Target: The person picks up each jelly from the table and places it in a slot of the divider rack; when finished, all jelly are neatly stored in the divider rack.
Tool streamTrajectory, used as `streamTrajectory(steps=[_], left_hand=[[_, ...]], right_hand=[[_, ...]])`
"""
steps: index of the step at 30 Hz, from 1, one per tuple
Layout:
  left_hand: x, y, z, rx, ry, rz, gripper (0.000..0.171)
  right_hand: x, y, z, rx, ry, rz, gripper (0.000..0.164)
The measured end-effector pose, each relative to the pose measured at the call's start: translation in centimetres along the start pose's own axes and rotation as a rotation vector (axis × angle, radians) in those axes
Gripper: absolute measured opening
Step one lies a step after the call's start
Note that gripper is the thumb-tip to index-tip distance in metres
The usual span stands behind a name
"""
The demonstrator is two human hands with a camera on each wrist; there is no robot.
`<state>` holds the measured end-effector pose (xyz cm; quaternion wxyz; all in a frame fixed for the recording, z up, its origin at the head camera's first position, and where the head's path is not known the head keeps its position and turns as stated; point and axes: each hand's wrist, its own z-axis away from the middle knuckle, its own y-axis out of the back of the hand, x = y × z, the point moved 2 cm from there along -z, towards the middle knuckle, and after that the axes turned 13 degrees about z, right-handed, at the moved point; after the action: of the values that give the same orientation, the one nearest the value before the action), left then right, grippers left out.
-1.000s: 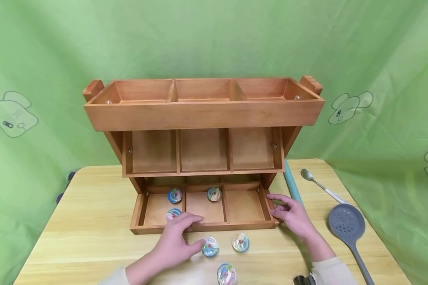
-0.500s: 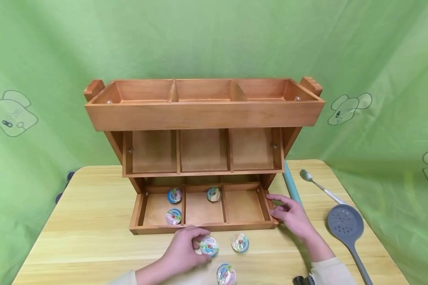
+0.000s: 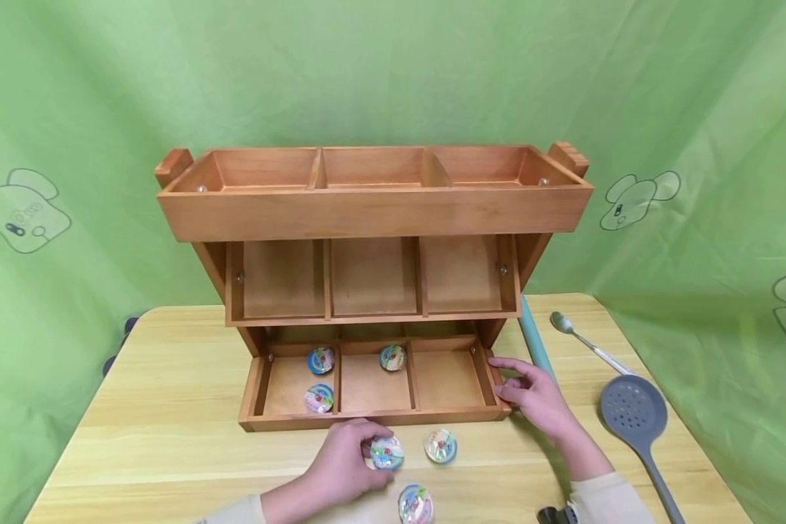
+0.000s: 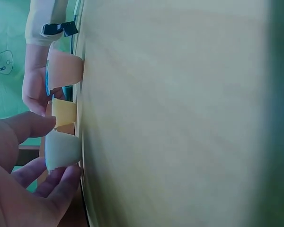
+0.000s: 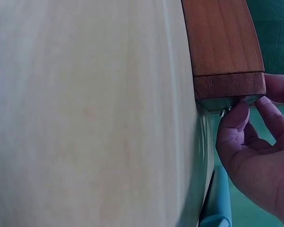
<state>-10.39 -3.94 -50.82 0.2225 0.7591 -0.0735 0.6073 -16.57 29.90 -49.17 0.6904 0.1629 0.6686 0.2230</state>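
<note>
My left hand [image 3: 343, 466] pinches a small jelly cup [image 3: 387, 453] with a printed foil lid, just in front of the wooden rack. In the left wrist view this jelly cup [image 4: 63, 150] is whitish, upright at the table surface, with fingers on one side and the thumb at its lid edge. Two more jelly cups stand close by, a yellow one [image 3: 440, 446] and a pinkish one [image 3: 416, 503]. My right hand [image 3: 536, 397] holds the right end of the bottom tray [image 3: 380, 418], index finger on the rim and thumb against the outer side [image 5: 229, 86].
The three-tier wooden rack [image 3: 373, 215] has divided trays. Its bottom tray holds two jelly cups [image 3: 319, 398] in the left compartment and one jelly cup [image 3: 393, 357] in the middle. At right lie a grey slotted skimmer [image 3: 634, 411], a spoon [image 3: 592, 343] and a teal tube [image 3: 536, 338].
My left hand has moved right and down from over the tray's front edge, and its fingers have closed round the whitish jelly cup. My right hand has stayed at the tray's end.
</note>
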Motion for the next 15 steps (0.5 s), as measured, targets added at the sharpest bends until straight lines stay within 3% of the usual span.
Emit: streamTrajectory(steps=[4,10,15], left_hand=[[0.2,0.1,0.0,-0.007,0.019,-0.012,0.046],[1.6,1.4,-0.8,-0.079,0.049,0.132,0.047],[2.4,2.6,-2.7,-0.030,0.039,0.193,0.048]], right_hand=[[0.1,0.0,0.0,0.004,-0.001,0.005,0.048],[0.1,-0.1,-0.1,-0.006,-0.004,0.000,0.049],[0.1,0.0,-0.1,0.002,-0.006,0.012,0.048]])
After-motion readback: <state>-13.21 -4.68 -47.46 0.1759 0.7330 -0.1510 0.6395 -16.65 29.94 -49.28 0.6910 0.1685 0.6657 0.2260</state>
